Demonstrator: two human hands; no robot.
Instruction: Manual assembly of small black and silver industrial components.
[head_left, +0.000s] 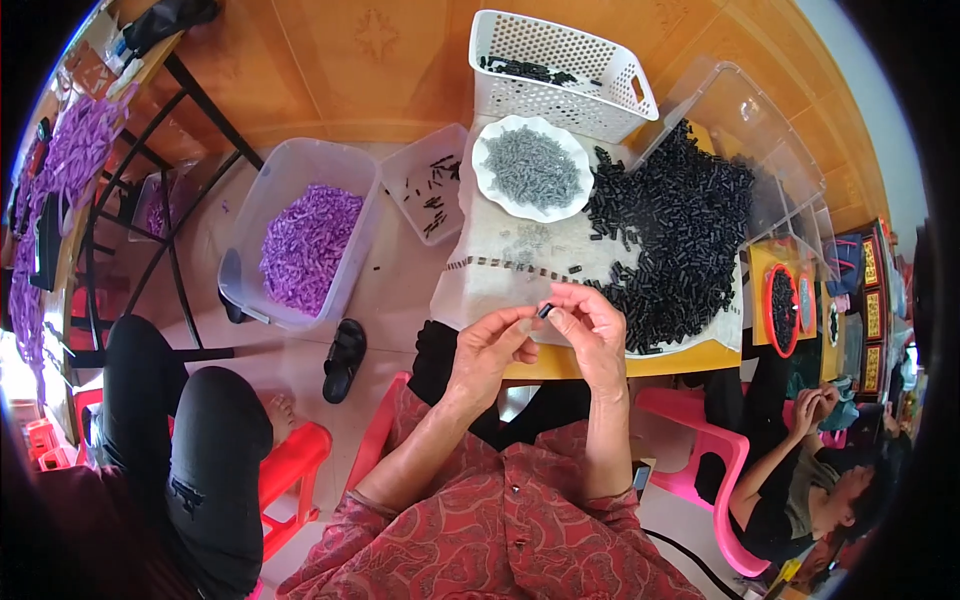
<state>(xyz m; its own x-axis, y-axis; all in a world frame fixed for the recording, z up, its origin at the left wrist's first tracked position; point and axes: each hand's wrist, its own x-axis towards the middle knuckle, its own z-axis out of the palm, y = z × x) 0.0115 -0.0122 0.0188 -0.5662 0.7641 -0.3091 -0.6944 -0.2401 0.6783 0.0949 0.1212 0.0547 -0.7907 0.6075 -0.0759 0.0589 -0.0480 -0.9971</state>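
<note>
Both hands meet over the table's near edge. My right hand (592, 338) pinches a small black cylinder-shaped piece (544, 311) between thumb and fingertips. Close against it, my left hand (488, 352) has thumb and forefinger pressed together; whatever is between them is too small to make out. Just beyond my hands, a large heap of the same black pieces (680, 240) covers the right part of the table. A white scalloped plate (484, 190) holds many small grey, clear-looking pieces (533, 168). One loose black piece (575, 268) lies on the pale cloth (480, 290).
A white perforated basket (560, 103) and a tipped clear bin (790, 170) stand at the back. On the floor to the left are a bin (232, 285) of purple pieces, a shallow tray (400, 170) and a black sandal (345, 360). People sit on both sides.
</note>
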